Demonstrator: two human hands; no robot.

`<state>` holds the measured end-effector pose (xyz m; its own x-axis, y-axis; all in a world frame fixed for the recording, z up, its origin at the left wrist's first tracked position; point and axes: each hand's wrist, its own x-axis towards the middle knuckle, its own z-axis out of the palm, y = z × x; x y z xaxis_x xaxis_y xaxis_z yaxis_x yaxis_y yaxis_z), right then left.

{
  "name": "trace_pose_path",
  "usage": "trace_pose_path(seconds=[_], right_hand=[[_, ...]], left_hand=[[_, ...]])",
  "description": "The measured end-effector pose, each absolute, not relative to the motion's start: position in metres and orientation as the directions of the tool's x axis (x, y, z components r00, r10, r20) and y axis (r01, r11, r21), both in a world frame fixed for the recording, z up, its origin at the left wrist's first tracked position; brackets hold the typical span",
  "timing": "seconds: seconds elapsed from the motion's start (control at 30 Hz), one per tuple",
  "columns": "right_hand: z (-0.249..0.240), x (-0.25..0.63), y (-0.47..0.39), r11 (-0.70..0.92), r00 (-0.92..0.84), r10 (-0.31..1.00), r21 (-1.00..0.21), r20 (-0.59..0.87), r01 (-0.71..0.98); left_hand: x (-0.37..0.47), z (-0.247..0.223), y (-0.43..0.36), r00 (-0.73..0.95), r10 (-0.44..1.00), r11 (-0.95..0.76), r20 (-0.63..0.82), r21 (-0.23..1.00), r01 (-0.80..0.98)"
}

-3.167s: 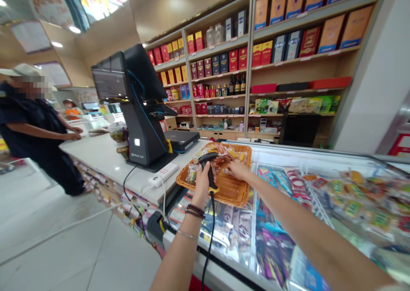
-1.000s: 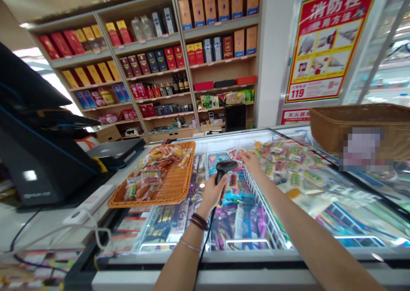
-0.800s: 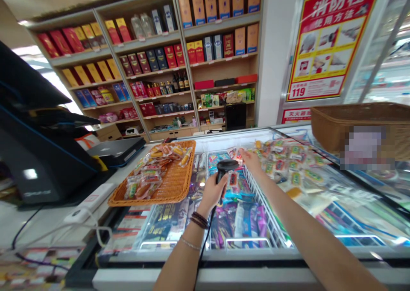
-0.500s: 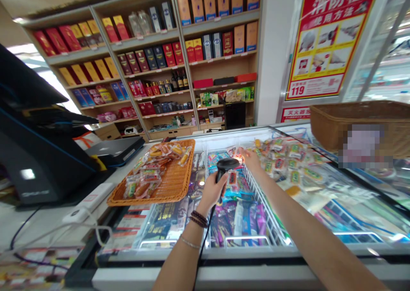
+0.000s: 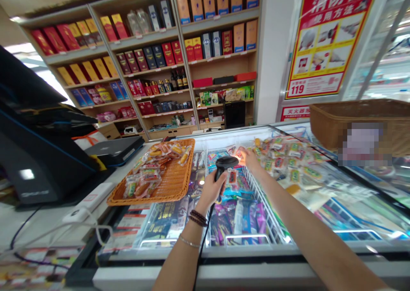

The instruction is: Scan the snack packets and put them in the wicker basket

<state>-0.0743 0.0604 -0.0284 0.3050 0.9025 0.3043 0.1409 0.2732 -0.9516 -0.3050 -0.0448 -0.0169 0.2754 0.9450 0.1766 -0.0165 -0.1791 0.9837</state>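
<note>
My left hand [image 5: 209, 190] is closed round the handle of a black barcode scanner [image 5: 226, 162], its head pointing right and its cable hanging past the wrist. Just beyond the scanner head, my right hand [image 5: 250, 159] pinches a small wrapped sausage [image 5: 239, 151], partly hidden by the fingers and scanner. An orange-red glow falls on the fingertips there. Under the hands, another wrapped sausage [image 5: 232, 178] rests on blue ice cream packets inside a white wire basket [image 5: 261, 195]. Many wrapped sausages [image 5: 290, 154] lie spread on the freezer glass to the right.
An orange wicker tray [image 5: 174, 182] with wrapped sausages stands left on the chest freezer [image 5: 243, 261]. A brown woven basket [image 5: 326, 128] sits at the right back. Left are a dark till [image 5: 35, 154] and cables; shelves of boxed goods [image 5: 153, 60] line the back wall.
The orange-red glow now covers more of my right fingertips, which have shifted very slightly. My left hand keeps the scanner in nearly the same place.
</note>
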Motion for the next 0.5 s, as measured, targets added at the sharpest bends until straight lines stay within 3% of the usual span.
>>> trace_pose_path(seconds=[0.1, 0.27, 0.5], right_hand=[[-0.022, -0.074, 0.055, 0.179, 0.297, 0.938, -0.983, 0.18, 0.028], [-0.013, -0.076, 0.047, 0.148, 0.328, 0.94, -0.977, 0.091, -0.153], [-0.009, -0.079, 0.042, 0.169, 0.326, 0.933, -0.985, 0.149, -0.034]], left_hand=[[-0.307, -0.013, -0.046, 0.274, 0.943, -0.187, 0.188, 0.982, -0.031], [-0.31, -0.007, -0.049, 0.297, 0.934, -0.199, 0.197, 0.98, -0.023], [-0.31, -0.007, -0.049, 0.325, 0.923, -0.219, 0.207, 0.976, 0.001]])
